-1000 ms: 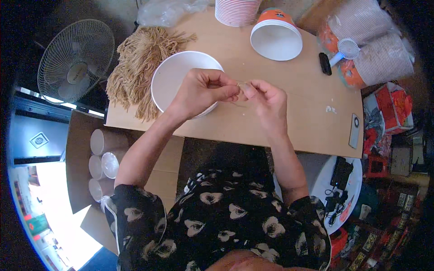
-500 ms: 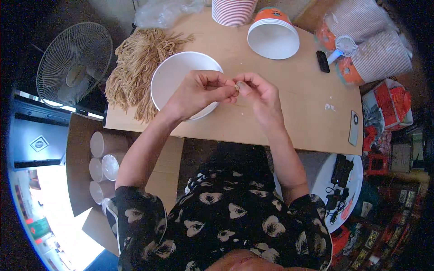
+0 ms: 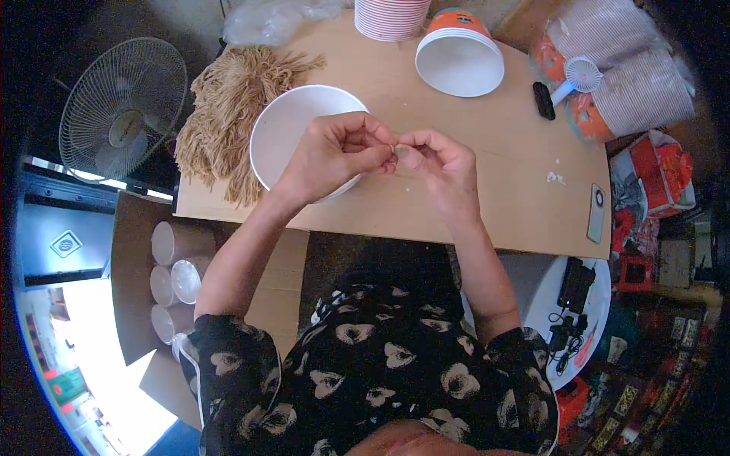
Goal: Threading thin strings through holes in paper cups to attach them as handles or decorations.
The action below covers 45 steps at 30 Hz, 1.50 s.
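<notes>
Over the right side of a white paper bucket (image 3: 283, 133), my left hand (image 3: 334, 156) and my right hand (image 3: 442, 169) meet with thumbs and forefingers pinched together. Something tiny and pale sits between the fingertips, too small to make out. The bucket stands on a tan cardboard-covered table (image 3: 487, 190), its mouth towards me and partly hidden by my left hand. To its left lies a big heap of tan cord strands (image 3: 228, 114). My right hand is above the bare cardboard, apart from the bucket.
At the back stand a stack of striped cups (image 3: 389, 19) and white-and-orange buckets (image 3: 459, 64) on their side. Bagged bucket stacks (image 3: 639, 95), a small handheld fan (image 3: 582, 76) and a phone (image 3: 595, 213) line the right. A large fan (image 3: 125, 114) and an open carton (image 3: 137, 289) flank the left.
Both hands stay pinched together in nearly the same place, with only small finger movements. The right thumb has shifted slightly at the fingertips.
</notes>
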{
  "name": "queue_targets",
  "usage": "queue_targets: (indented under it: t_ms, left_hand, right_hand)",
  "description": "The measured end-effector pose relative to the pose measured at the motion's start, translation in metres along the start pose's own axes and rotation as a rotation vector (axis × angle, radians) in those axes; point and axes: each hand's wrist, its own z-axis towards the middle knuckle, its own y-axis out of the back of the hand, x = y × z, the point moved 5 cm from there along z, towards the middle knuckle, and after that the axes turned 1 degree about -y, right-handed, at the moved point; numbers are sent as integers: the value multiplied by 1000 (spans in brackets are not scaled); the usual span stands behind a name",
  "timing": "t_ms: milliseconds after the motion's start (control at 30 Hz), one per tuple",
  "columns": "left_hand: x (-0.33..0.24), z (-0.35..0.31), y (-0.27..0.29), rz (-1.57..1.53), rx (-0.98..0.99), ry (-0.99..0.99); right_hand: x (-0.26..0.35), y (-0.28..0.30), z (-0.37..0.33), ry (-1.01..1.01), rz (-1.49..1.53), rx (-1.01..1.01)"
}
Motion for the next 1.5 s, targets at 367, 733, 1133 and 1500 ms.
queue_targets:
  t_ms: [367,733,1133,1500]
  left_hand:
    - [0,0,-1,3,-15,-17]
    - [1,-3,-1,-80,11,12]
    - [0,-2,-4,-73,5,32]
    - [1,-1,-4,-61,-2,42]
  right_hand:
    - [14,-5,-8,166,-209,-93]
    - [8,-8,-7,-88,191,-29]
    - [-12,3,-7,-42,342,-55]
    - [0,-1,-8,-8,155,-10]
